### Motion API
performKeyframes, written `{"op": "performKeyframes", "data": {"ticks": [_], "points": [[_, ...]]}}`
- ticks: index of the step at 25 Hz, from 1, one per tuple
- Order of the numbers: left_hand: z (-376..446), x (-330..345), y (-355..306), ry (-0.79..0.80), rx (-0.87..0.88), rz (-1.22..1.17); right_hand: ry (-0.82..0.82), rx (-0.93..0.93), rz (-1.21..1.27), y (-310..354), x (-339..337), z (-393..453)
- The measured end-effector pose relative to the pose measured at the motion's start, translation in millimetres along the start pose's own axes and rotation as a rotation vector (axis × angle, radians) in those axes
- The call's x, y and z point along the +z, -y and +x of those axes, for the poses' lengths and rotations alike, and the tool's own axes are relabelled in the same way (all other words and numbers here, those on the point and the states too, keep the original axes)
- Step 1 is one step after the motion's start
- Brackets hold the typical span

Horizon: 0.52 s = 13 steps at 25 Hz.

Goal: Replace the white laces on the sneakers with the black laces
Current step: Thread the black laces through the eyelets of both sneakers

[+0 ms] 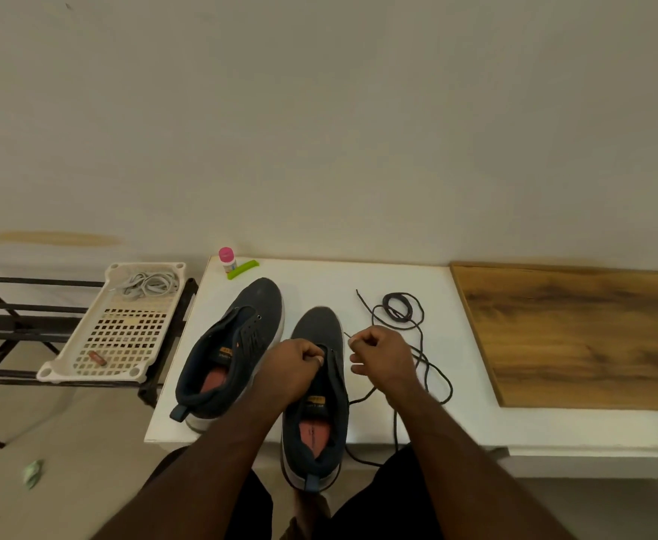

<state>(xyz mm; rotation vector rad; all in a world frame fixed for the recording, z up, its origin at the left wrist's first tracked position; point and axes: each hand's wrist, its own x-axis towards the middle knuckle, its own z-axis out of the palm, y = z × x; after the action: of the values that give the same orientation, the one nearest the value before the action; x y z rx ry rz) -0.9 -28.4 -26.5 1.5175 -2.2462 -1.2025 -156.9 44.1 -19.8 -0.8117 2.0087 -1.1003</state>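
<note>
— How far along is he?

— Both white laces [149, 284] are already out, heaped in the tray [85, 368] at the left of the frame. Neither of the 2 sneakers has a black lace run through it yet.

— And now?

— He's starting the right sneaker [316, 387], bottom centre. His left hand [294, 364] pinches its eyelet edge; his right hand [381, 354] is curled around the tip of a black lace [428, 368]. A second black lace [397, 307] sits coiled further up. The left sneaker [230, 344] waits.
</note>
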Motion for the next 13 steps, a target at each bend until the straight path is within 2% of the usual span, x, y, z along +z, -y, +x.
{"op": "performKeyframes", "data": {"ticks": [4, 6, 13], "points": [[-6, 4, 1, -0.037, 0.007, -0.050, 0.022, 0.006, 0.022, -9, 9, -7], [19, 24, 20, -0.017, -0.054, -0.070, 0.065, 0.055, -0.011, -30, 22, 19], [18, 28, 21, -0.076, -0.043, -0.200, 0.088, 0.014, -0.051, -21, 17, 19]]}}
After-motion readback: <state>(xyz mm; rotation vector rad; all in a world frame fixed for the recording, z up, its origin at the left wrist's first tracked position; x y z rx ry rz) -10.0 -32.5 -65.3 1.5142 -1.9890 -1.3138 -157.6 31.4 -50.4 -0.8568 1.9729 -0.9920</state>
